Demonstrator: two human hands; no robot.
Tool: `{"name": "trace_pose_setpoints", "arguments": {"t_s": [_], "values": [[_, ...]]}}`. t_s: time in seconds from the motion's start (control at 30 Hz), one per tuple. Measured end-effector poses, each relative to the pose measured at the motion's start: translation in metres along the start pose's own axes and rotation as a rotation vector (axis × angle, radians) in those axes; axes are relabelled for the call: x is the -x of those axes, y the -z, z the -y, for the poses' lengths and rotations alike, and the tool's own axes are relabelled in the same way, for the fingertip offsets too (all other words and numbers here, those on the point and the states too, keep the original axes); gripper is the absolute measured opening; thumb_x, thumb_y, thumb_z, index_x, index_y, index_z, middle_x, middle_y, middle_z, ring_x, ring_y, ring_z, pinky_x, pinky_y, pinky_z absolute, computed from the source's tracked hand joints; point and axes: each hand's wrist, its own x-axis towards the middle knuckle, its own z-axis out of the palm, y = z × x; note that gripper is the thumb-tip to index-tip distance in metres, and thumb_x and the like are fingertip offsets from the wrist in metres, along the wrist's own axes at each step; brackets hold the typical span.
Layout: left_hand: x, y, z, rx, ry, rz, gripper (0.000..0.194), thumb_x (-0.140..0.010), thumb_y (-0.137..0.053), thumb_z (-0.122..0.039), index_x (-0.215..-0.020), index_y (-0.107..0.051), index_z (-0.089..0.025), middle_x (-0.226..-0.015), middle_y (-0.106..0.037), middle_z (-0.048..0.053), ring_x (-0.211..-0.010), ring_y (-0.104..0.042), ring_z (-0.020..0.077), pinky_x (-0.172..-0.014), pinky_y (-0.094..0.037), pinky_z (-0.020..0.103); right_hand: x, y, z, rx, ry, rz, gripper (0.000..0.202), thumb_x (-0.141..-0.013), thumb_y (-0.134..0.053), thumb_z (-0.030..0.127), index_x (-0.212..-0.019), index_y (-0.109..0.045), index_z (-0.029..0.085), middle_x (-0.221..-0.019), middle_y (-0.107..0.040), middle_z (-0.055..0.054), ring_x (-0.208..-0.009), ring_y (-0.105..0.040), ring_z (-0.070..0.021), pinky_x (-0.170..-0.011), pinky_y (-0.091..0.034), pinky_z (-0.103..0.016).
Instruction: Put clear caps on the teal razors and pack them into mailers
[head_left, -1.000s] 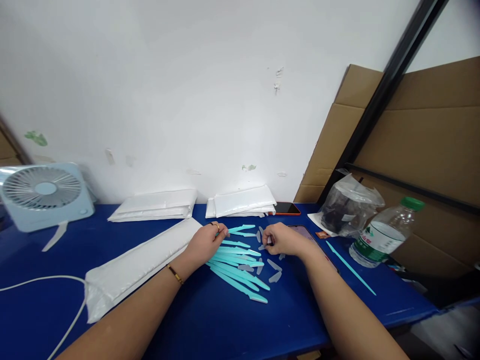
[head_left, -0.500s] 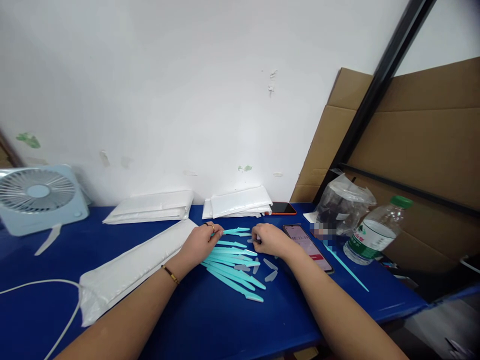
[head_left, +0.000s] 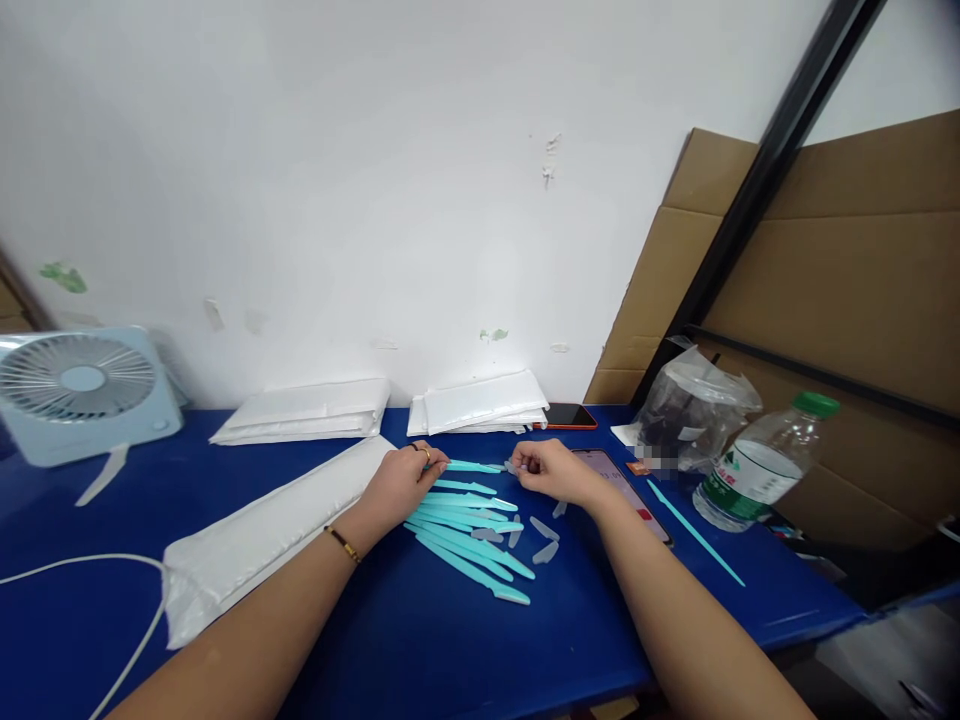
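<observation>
My left hand (head_left: 405, 480) pinches the end of a turquoise stick (head_left: 472, 466) with a blade-like tip that points right. My right hand (head_left: 541, 468) is closed just beyond that tip, with a small translucent cover (head_left: 512, 467) at its fingertips. Below the hands, several turquoise sticks (head_left: 469, 570) lie fanned out on the blue table (head_left: 450, 660). Several loose translucent covers (head_left: 546, 552) rest beside their tips. A white packet (head_left: 277, 530) lies under and left of my left wrist.
Folded white packets (head_left: 487, 402) lie by the wall near an orange-edged phone (head_left: 571, 416). Another phone (head_left: 622, 485) is beside my right forearm. Rightward are a single stick (head_left: 694, 530), a bottle (head_left: 757, 465) and a bagged cup (head_left: 686, 410). A fan (head_left: 82, 395) stands left, near a white cable (head_left: 150, 630).
The view has shifted slightly. My right hand has moved a little right, and a translucent cover now shows at its fingertips. The held stick lies flatter, apart from any other stick.
</observation>
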Motion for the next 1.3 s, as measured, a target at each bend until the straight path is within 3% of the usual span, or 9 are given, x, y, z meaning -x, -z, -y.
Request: {"name": "trace_pose_setpoints", "arguments": {"t_s": [0.37, 0.57, 0.7, 0.8, 0.9, 1.03, 1.3], "values": [[0.0, -0.002, -0.002, 0.049, -0.015, 0.001, 0.029, -0.087, -0.039, -0.035, -0.092, -0.064, -0.022, -0.093, -0.064, 0.002, -0.085, -0.058, 0.0166, -0.078, -0.042, 0.026, -0.002, -0.007, 0.005, -0.078, 0.037, 0.009, 0.013, -0.072, -0.05, 0.018, -0.08, -0.06, 0.015, -0.062, -0.052, 0.002, -0.057, -0.046, -0.0089, -0.053, -0.037, -0.018], [-0.001, -0.004, -0.01, 0.005, -0.023, 0.005, 0.024, -0.086, -0.042, -0.03, -0.092, -0.065, -0.023, -0.093, -0.062, 0.002, -0.087, -0.056, 0.0169, -0.08, -0.041, 0.028, -0.007, -0.017, 0.012, -0.066, 0.086, 0.007, 0.016, -0.077, -0.05, 0.023, -0.084, -0.063, 0.015, -0.065, -0.057, 0.001, -0.057, -0.048, -0.0093, -0.054, -0.037, -0.019], [-0.001, 0.003, -0.011, -0.141, 0.055, -0.107, 0.025, -0.079, -0.052, -0.029, -0.102, -0.062, -0.028, -0.104, -0.059, 0.004, -0.1, -0.049, 0.0233, -0.083, -0.037, 0.035, -0.009, -0.005, 0.005, 0.048, 0.041, -0.125, 0.02, -0.08, -0.048, 0.024, -0.086, -0.066, 0.016, -0.079, -0.064, -0.003, -0.066, -0.054, -0.012, -0.061, -0.039, -0.022], [-0.001, 0.008, -0.007, -0.146, 0.021, -0.025, 0.015, -0.077, -0.053, -0.03, -0.086, -0.066, -0.028, -0.096, -0.061, 0.002, -0.096, -0.049, 0.0229, -0.081, -0.036, 0.035, -0.005, 0.012, -0.008, 0.119, -0.045, -0.186, 0.02, -0.079, -0.049, 0.023, -0.083, -0.067, 0.016, -0.08, -0.064, -0.005, -0.068, -0.055, -0.0136, -0.061, -0.04, -0.023], [0.0, 0.008, -0.003, -0.134, 0.009, 0.053, 0.015, -0.075, -0.055, -0.033, -0.081, -0.068, -0.027, -0.091, -0.064, 0.002, -0.092, -0.05, 0.0221, -0.079, -0.036, 0.033, 0.0, 0.022, -0.019, 0.148, -0.11, -0.118, 0.014, -0.073, -0.055, 0.022, -0.076, -0.067, 0.016, -0.073, -0.064, -0.003, -0.064, -0.056, -0.0134, -0.058, -0.039, -0.022], [0.0, 0.006, -0.001, -0.144, 0.033, 0.091, 0.015, -0.074, -0.055, -0.034, -0.075, -0.067, -0.026, -0.084, -0.065, 0.002, -0.086, -0.052, 0.0213, -0.076, -0.037, 0.032, 0.001, 0.019, -0.023, 0.209, -0.137, -0.011, 0.008, -0.064, -0.064, 0.019, -0.071, -0.068, 0.017, -0.073, -0.066, -0.003, -0.065, -0.058, -0.0145, -0.059, -0.04, -0.022], [-0.001, 0.005, 0.0, -0.126, 0.086, 0.078, 0.015, -0.072, -0.057, -0.036, -0.068, -0.064, -0.023, -0.077, -0.064, 0.002, -0.079, -0.055, 0.0203, -0.068, -0.038, 0.03, 0.0, 0.009, -0.006, 0.042, -0.047, 0.062, 0.012, -0.072, -0.058, 0.021, -0.074, -0.07, 0.017, -0.075, -0.068, -0.003, -0.065, -0.059, -0.0146, -0.056, -0.044, -0.023]]}}
